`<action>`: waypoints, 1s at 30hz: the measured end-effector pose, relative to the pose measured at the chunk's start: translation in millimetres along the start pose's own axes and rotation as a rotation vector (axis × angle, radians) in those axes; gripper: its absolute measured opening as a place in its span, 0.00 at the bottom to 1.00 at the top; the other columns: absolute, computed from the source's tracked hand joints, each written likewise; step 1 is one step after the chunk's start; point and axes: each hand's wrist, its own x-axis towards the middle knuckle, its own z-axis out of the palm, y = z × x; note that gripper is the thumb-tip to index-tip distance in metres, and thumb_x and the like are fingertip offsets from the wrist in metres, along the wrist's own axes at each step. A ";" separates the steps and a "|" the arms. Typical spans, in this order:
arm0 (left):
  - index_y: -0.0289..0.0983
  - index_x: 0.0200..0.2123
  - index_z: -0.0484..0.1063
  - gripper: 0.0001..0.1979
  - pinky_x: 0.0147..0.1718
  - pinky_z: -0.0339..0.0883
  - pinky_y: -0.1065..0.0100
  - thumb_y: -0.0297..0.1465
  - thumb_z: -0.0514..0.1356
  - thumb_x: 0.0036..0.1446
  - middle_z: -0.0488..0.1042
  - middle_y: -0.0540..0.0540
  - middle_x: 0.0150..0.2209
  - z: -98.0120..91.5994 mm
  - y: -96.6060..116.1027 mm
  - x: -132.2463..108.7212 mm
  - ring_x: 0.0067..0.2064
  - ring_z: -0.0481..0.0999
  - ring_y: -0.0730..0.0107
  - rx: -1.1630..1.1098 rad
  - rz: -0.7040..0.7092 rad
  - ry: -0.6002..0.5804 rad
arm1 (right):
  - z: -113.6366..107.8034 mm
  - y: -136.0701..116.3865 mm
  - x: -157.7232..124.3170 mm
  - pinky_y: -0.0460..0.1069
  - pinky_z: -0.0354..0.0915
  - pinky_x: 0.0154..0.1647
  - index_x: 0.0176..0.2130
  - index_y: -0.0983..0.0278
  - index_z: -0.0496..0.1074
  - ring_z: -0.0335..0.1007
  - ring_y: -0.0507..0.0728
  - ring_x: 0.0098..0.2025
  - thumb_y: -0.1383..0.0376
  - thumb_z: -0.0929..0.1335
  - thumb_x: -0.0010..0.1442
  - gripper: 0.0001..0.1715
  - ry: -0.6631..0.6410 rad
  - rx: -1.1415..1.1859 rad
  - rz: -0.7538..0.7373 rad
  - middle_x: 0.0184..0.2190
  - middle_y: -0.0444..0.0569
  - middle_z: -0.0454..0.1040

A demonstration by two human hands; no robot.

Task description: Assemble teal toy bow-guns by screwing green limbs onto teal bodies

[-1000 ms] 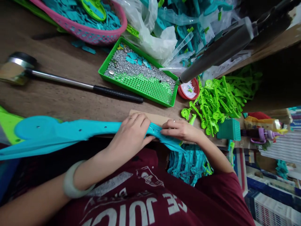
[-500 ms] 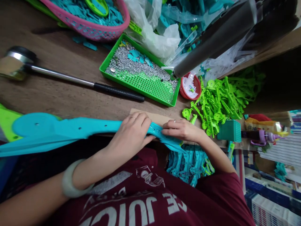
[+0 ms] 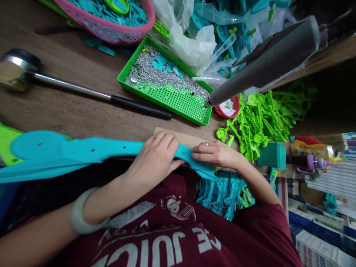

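A long turquoise plastic part [image 3: 83, 150] lies along the table's near edge, with a round disc end and small holes down its length. My left hand [image 3: 160, 152] is closed around its narrow middle. The fingers of my right hand [image 3: 215, 153] are closed on its right end, thumb side hidden. Between both hands a hollow stretch with small shiny bits shows. Under this stretch a piece of brown cardboard [image 3: 180, 136] sticks out. Above the hands hangs a grey cylindrical powered screwdriver [image 3: 258, 66], tip over the corner of a green tray [image 3: 164, 98] of screws.
A rubber-headed mallet [image 3: 72, 86] lies at left. Behind are a pink basket [image 3: 111, 33] of turquoise pieces and white plastic bags [image 3: 191, 40]. On the right are a red basket [image 3: 235, 107], lime-green parts [image 3: 261, 122] and a teal box [image 3: 272, 155]. More turquoise parts [image 3: 222, 191] sit below the edge.
The hanging screwdriver has swung slightly, its tip now a little lower and over the tray's corner. Both hands keep nearly the same hold on the turquoise part.
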 end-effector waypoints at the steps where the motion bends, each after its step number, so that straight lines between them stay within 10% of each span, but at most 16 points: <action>1: 0.32 0.43 0.70 0.18 0.48 0.71 0.51 0.34 0.71 0.54 0.74 0.34 0.46 0.2 0.0 0.0 0.51 0.73 0.44 0.006 0.004 0.005 | 0.2 0.0 0.2 0.49 0.71 0.38 0.52 0.66 0.71 0.74 0.55 0.45 0.68 0.57 0.73 0.17 0.000 -0.007 0.000 0.46 0.53 0.77; 14: 0.31 0.42 0.71 0.20 0.47 0.72 0.50 0.34 0.73 0.51 0.74 0.35 0.44 -1.4 2.5 0.9 0.49 0.74 0.44 0.010 -0.001 0.013 | -3.6 -2.3 7.2 0.47 0.70 0.36 0.49 0.68 0.71 0.74 0.53 0.41 0.69 0.59 0.73 0.13 -0.034 -0.169 -0.091 0.40 0.51 0.77; 30: 0.30 0.40 0.71 0.21 0.46 0.73 0.51 0.34 0.75 0.48 0.74 0.35 0.42 -2.1 3.3 0.9 0.48 0.75 0.44 0.043 0.013 0.038 | 31.1 -8.1 -3.0 0.49 0.72 0.42 0.47 0.67 0.72 0.72 0.55 0.45 0.68 0.61 0.72 0.12 0.328 0.034 0.037 0.42 0.54 0.77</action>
